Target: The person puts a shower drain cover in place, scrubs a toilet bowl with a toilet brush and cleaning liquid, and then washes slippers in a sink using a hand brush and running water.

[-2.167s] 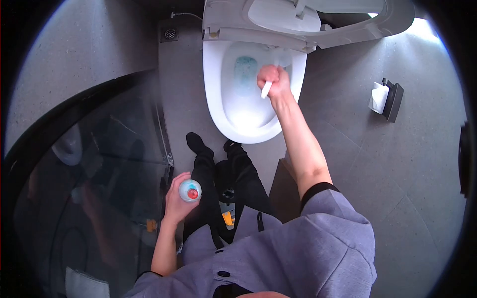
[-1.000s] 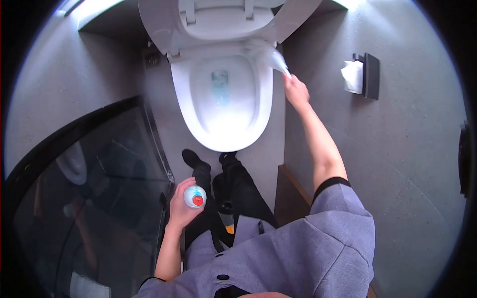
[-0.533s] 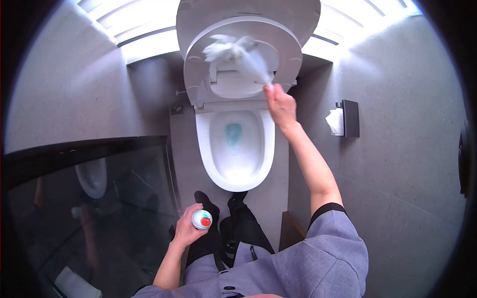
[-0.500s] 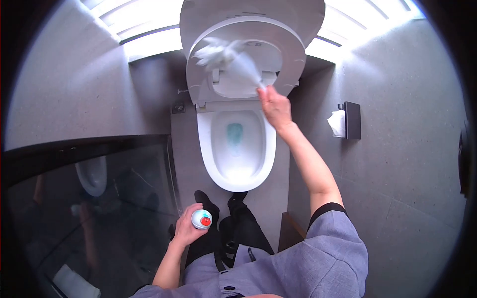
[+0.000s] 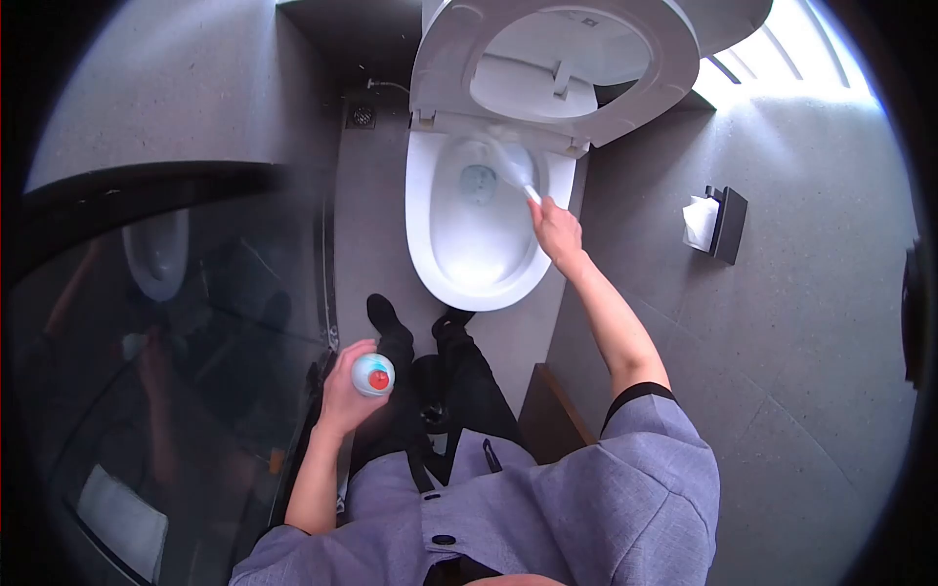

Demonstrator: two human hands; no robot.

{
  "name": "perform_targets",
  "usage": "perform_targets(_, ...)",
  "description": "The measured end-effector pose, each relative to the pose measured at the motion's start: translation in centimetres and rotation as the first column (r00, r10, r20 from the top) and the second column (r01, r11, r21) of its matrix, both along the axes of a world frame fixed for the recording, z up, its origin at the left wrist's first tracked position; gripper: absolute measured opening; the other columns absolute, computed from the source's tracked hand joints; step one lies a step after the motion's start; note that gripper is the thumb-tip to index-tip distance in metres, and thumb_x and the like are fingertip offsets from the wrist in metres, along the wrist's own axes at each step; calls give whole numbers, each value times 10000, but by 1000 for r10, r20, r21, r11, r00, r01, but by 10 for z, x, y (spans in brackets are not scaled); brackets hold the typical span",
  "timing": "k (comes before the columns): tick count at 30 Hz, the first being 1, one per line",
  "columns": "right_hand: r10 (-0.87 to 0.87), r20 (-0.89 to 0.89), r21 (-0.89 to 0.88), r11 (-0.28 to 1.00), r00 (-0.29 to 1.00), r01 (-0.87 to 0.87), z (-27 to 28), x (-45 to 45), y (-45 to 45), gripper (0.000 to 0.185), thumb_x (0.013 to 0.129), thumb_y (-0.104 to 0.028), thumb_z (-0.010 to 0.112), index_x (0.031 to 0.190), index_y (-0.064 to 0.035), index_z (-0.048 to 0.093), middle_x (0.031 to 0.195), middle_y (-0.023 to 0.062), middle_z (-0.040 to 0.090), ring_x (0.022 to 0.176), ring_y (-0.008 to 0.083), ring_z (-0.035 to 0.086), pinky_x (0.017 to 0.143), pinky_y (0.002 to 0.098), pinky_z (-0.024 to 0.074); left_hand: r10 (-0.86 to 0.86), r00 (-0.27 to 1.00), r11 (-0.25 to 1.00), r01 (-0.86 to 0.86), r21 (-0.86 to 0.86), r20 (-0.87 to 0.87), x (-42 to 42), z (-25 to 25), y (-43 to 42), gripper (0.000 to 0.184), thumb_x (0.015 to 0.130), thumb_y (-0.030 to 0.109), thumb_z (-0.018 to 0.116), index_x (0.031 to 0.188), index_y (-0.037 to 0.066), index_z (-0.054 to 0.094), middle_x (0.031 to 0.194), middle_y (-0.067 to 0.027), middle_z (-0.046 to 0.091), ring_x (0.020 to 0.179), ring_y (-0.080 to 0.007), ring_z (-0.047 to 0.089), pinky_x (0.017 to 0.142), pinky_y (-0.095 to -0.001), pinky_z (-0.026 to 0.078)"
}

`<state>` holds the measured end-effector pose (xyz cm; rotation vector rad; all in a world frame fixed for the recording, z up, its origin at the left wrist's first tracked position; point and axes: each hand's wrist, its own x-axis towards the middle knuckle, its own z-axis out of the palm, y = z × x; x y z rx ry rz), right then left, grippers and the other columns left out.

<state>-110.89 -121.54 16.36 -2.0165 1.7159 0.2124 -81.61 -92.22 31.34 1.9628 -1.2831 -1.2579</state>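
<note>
My right hand (image 5: 559, 234) is closed around the handle of a white toilet brush (image 5: 515, 166). The brush's head is at the back of the toilet bowl (image 5: 418, 230), near the rim; blur keeps me from telling whether it touches. Teal-tinted liquid (image 5: 478, 183) lies at the bottom of the bowl. Down at the lower left, my left hand (image 5: 349, 396) grips a pale bottle (image 5: 373, 373) with a red cap, seen from above. The bottle is apart from the toilet, over my legs.
The toilet seat (image 5: 449, 59) and lid are raised. On the right wall hangs a dark paper holder (image 5: 730, 225) with white paper (image 5: 700, 223). A dark glossy panel (image 5: 176, 371) stands on the left. A floor drain (image 5: 362, 115) lies left of the toilet.
The brush has come down from in front of the raised seat into the back of the bowl. The view has shifted and turned. My left hand keeps hold of the bottle.
</note>
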Motion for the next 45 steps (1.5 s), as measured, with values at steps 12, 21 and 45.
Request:
perform_targets(12,335,132,265,895,933,-359,-28,-23,161,383,953,-399,473,880,-32,550,687,203,635,668,416,634,625,526,505,151,987,980,-158,-118,-63,20,-26,-23,625,666,72,753,1240,37,507,1180,-92,636,1178,-242,570,1113,-405,284)
perform_targets(21,330,-243,-139,919,912,-369,-24,-188,26,284,928,-359,541,887,-82,489,628,123,614,585,337,635,510,477,504,-28,999,932,34,-361,22,52,1,-235,516,775,186,751,1216,-12,570,1055,-66,662,976,-181,632,899,-338,490)
perform_targets(45,-844,438,589,530,310,610,44,-176,173,297,1035,-320,365,1045,-68,520,531,-36,382,378,49,331,326,220,266,-754,647,649,760,30,-113,-47,-34,-128,508,541,262,768,986,63,623,1495,-215,316,1427,-379,195,1170,-516,110)
